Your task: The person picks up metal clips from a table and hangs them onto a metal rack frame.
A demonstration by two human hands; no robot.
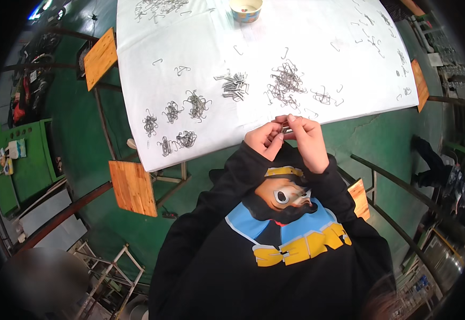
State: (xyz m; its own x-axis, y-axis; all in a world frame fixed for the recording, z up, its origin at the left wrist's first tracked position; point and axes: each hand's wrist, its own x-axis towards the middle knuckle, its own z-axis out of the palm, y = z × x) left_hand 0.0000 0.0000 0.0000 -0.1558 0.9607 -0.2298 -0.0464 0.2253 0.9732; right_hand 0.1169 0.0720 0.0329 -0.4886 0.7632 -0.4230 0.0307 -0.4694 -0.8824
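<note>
My left hand (265,140) and my right hand (308,142) meet at the table's near edge, fingers pinched together. Between them is a small grey metal piece (286,129), mostly covered by the fingers, so its exact kind is unclear. Just beyond my hands lies a loose pile of bent wire hooks (287,84), with a few scattered hooks (323,96) to its right. Left of that pile sits a heap of short straight metal pieces (235,87). Several smaller clumps of wire hooks, one being a clump (197,105) farther left, rest near the table's left corner.
The white-covered table (189,42) carries more hooks (160,7) at its far left and along its right side. A patterned bowl (245,10) stands at the far middle. Wooden stools (132,188) surround the table on a green floor (189,205).
</note>
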